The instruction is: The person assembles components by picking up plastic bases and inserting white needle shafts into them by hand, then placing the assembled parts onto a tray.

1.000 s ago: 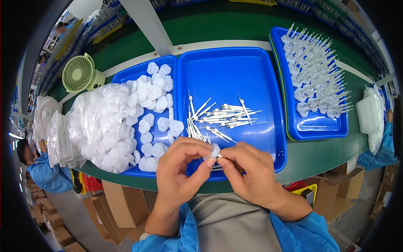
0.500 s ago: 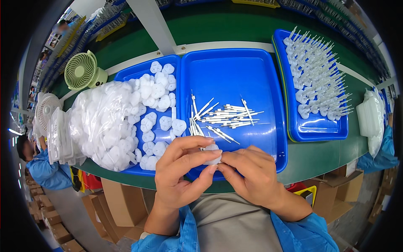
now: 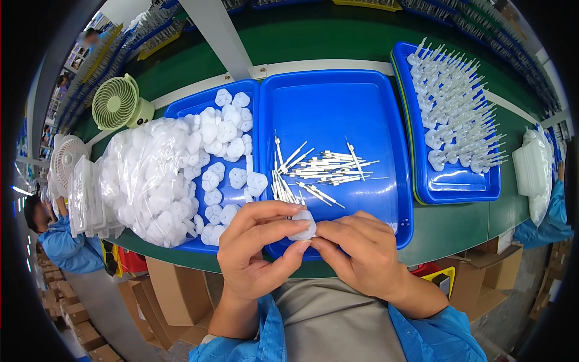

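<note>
**Fingers (image 3: 272,231) pinched on a white plastic disc (image 3: 303,227) at the front of the middle blue tray (image 3: 332,111)**

So your left hand (image 3: 253,256) has that disc nipped between thumb and fingertips, over the near edge of the tray. Your right hand (image 3: 365,253) is right at the disc's right side, thumb and index drawn together. Can't tell if they've got anything between them, the fingertips hide it.

Just past your hands you've got a messy pile of thin white sticks (image 3: 332,168) in the middle tray, most lying roughly sideways, a few fanned out on the left. The far part of that tray is bare blue.

Over on your left, loose white discs (image 3: 227,130) are scattered in another blue tray (image 3: 196,104), spilling along a big clear plastic bag (image 3: 145,181) that's full of them. A pale green fan (image 3: 113,101) sits behind the bag.

On your right there's a smaller blue tray (image 3: 452,179) packed with white stemmed pieces (image 3: 455,111), stems poking up and out to the right. It's all on a green tabletop (image 3: 449,228), and a person in a blue top (image 3: 69,242) is off to your far left.
</note>
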### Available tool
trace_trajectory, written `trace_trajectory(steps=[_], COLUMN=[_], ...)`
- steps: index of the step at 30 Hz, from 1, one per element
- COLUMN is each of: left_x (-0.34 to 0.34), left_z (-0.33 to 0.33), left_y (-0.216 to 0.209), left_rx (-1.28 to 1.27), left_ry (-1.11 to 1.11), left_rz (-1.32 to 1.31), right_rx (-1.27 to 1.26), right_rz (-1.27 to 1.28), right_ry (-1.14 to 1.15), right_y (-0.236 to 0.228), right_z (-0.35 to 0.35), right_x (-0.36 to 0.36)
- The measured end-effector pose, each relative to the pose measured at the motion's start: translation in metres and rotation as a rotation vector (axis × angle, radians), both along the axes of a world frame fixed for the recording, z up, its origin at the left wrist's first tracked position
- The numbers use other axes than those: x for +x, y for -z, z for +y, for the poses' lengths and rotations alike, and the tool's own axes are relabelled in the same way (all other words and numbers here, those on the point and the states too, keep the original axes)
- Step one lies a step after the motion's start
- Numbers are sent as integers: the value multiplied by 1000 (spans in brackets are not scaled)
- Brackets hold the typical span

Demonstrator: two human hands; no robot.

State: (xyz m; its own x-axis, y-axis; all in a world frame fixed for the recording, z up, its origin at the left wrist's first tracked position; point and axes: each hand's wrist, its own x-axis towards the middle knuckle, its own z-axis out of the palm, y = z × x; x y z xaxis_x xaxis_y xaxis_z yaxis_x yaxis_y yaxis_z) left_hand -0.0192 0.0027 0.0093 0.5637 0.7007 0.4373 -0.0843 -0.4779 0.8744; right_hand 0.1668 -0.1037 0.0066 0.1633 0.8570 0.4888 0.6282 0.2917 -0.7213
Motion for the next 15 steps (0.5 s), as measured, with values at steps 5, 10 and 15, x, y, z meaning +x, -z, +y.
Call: trace_trajectory(steps=[5, 10, 15], left_x=[-3, 3, -2], left_z=[5, 5, 3], left_y=[-3, -13, -1], left_rx=[56, 59, -37], left_ry=[55, 24, 21], left_rz=[59, 83, -3], right_rx=[5, -29, -57], right_rz=[-4, 19, 86], right_ry=[2, 9, -58], right_y=[-1, -1, -2], right_z=[0, -2, -1], right_x=[0, -2, 3])
